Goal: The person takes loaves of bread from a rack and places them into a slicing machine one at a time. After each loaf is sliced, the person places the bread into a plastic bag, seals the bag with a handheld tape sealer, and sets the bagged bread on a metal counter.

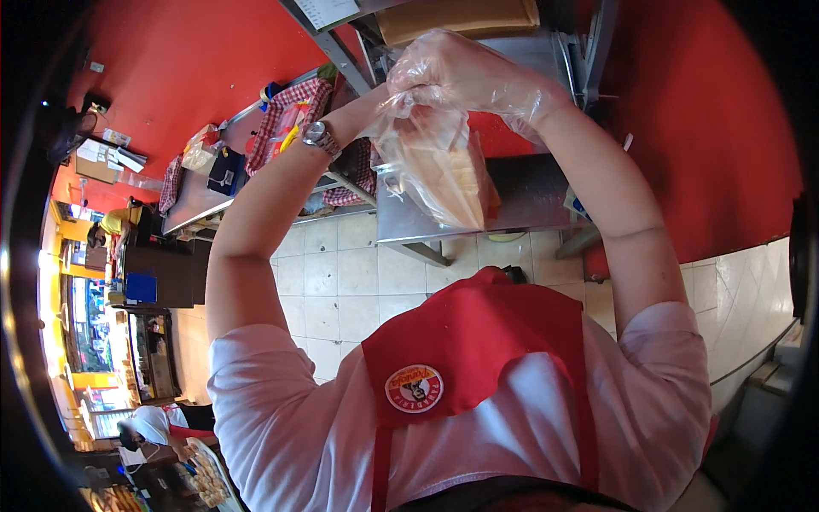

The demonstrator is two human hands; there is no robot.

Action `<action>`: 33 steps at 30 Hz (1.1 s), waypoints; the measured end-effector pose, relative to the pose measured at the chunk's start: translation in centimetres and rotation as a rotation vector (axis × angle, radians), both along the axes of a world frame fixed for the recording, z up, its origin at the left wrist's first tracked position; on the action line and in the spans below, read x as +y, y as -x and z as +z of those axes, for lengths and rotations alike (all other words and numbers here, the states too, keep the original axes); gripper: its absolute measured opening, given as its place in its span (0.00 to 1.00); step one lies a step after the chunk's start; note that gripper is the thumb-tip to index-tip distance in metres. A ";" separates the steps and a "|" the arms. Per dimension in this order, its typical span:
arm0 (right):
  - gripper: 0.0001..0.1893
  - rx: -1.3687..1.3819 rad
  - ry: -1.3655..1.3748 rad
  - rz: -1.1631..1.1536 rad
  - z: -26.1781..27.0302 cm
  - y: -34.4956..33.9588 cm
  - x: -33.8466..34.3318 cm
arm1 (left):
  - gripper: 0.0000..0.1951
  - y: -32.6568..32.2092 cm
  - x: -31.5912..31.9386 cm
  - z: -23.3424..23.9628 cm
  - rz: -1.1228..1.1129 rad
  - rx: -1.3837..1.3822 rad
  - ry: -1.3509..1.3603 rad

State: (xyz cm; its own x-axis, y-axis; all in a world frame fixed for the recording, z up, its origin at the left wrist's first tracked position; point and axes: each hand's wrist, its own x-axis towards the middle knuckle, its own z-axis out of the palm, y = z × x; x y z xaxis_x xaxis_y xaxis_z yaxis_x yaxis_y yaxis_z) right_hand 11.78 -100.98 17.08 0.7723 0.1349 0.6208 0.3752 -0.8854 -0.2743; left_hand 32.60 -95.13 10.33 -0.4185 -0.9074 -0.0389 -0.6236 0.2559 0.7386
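My right hand (451, 73), in a clear plastic glove, closes around the gathered neck of a clear plastic bag (409, 150). Bread (451, 176), pale and apparently sliced, fills the bag below. At the same neck is my left hand (398, 101), its fingers largely hidden behind the right hand and the plastic. A metal wristwatch (318, 136) is on the left wrist. The bagged bread is over the front part of a metal table (409, 221); whether it rests on the surface I cannot tell.
A cardboard box (461, 20) sits at the table's back. Left, a metal counter (192, 205) holds a checked-cloth-lined basket (256, 150), a dark blue pouch (226, 171) and a bagged item (201, 150). Far left, one person (153, 425) is beside a tray of baked goods (208, 477); another person (115, 224) is farther off.
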 end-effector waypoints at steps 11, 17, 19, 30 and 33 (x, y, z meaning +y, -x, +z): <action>0.08 -0.109 -0.105 0.014 -1.1 0.4 -0.6 | 0.22 1.0 2.6 3.9 0.041 0.127 -0.120; 0.09 -0.067 -0.046 0.032 -0.2 -0.5 0.5 | 0.15 1.2 2.2 -0.5 -0.058 -0.041 -0.052; 0.09 -0.078 -0.053 0.040 -0.4 -0.4 0.3 | 0.13 1.7 1.5 -1.0 -0.167 -0.210 0.046; 0.06 -0.086 0.028 -0.010 -0.8 0.0 0.0 | 0.11 3.9 1.7 -1.6 -0.190 -0.160 0.218; 0.06 -0.150 0.123 -0.052 -0.2 1.6 -1.0 | 0.15 5.1 2.6 2.0 -0.036 0.355 -0.194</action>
State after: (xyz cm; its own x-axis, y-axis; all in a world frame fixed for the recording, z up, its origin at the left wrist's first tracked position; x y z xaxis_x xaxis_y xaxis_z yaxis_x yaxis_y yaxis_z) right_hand 10.18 -102.02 16.90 0.6804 0.1787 0.7107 0.3562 -0.9282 -0.1077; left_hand 27.49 -92.56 12.29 -0.4680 -0.8819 -0.0560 -0.3148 0.1072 0.9431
